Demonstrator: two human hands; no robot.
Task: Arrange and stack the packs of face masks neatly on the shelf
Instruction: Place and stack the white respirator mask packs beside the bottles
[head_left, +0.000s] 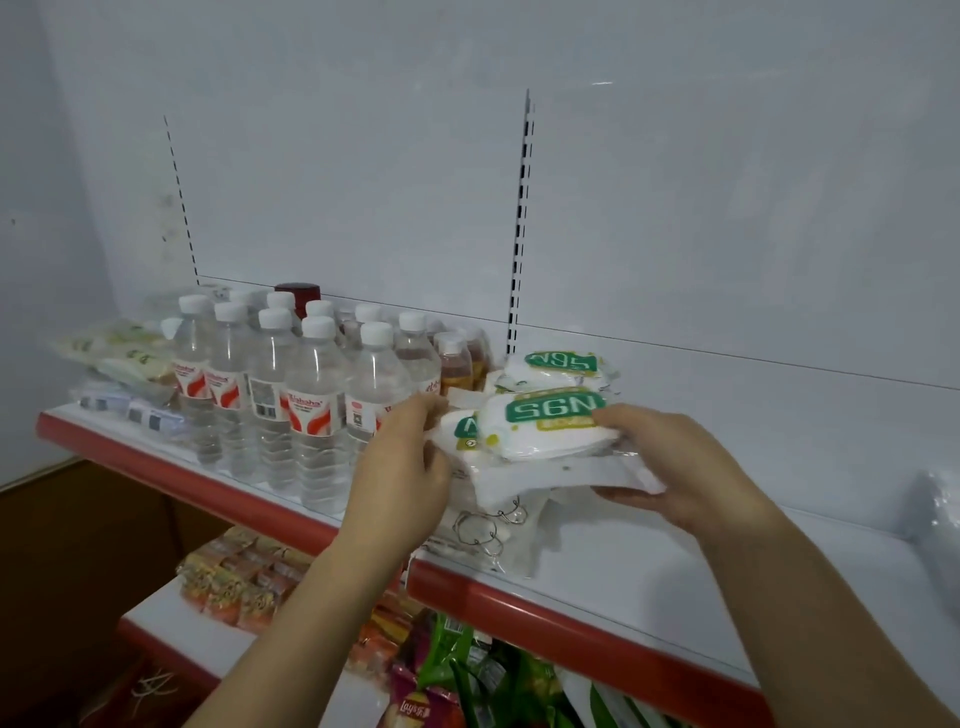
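Front mask pack (550, 423): "N95", white on green (upside down). Rear mask pack (563, 364): "N95" too. Water bottles (311, 410): red "Wahaha" labels. Chip bag (415, 709) below: "Lay's".

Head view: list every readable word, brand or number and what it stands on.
"N95", upside down: top mask pack held in both hands.
"N95", tilted: mask pack behind.
"Wahaha", partly blurred: water bottle labels.
"Lay's": chip bag on the lower shelf.
Barcode print on bottles, snack packets, pack at far left: too small to read.
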